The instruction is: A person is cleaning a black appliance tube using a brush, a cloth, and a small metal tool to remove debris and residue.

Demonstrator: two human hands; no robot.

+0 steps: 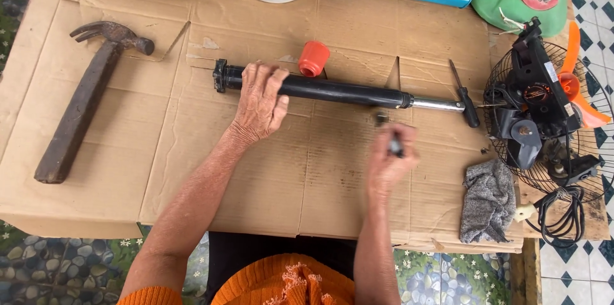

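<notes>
Head view: left hand (259, 101) clamped over black pump barrel (320, 90), stiff, probably slick, best gripped mid-tube; right hand (390, 158) just below its rod end, pinched on small dark part (395, 146).

Matt corrugated cardboard sheet (307, 183); glossy black tube (339, 92) with polished metal rod (437, 104); rusted metal hammer (86, 97), worn wooden handle; coarse grey cloth (487, 201); smooth orange plastic cap (313, 58).
</notes>
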